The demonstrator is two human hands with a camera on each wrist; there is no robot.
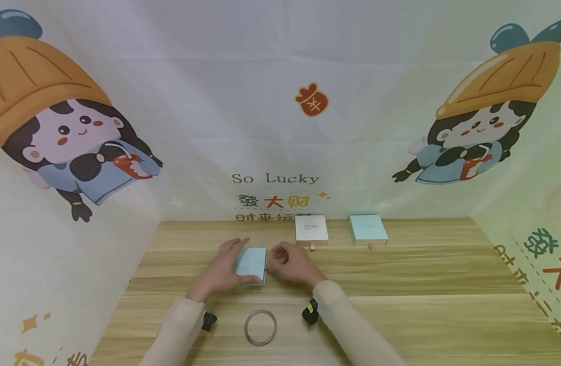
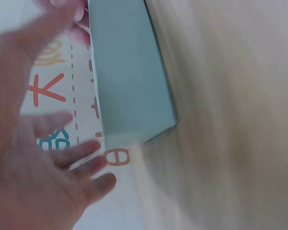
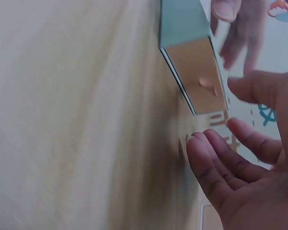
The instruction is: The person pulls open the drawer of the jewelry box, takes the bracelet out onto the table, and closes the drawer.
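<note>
A small light-blue drawer box (image 1: 252,264) lies on the wooden table, its pinkish drawer front (image 3: 192,62) with a small pull tab (image 3: 209,86) facing right. My left hand (image 1: 223,269) spans the box from the left, thumb over the near part of its top and fingers by the far side. Those fingers look spread and loose in the left wrist view. To the right, my right hand (image 1: 295,262) is beside the tab, thumb and fingers apart with nothing between them; in the right wrist view it does not touch the tab. A mauve bangle (image 1: 260,344) lies nearer me, between the forearms.
A white drawer box (image 1: 311,229) and a teal drawer box (image 1: 368,229) stand at the table's back edge, tabs facing me. Printed cloth (image 1: 353,152) walls off the back and both sides. Each wrist carries a small black device (image 1: 310,312).
</note>
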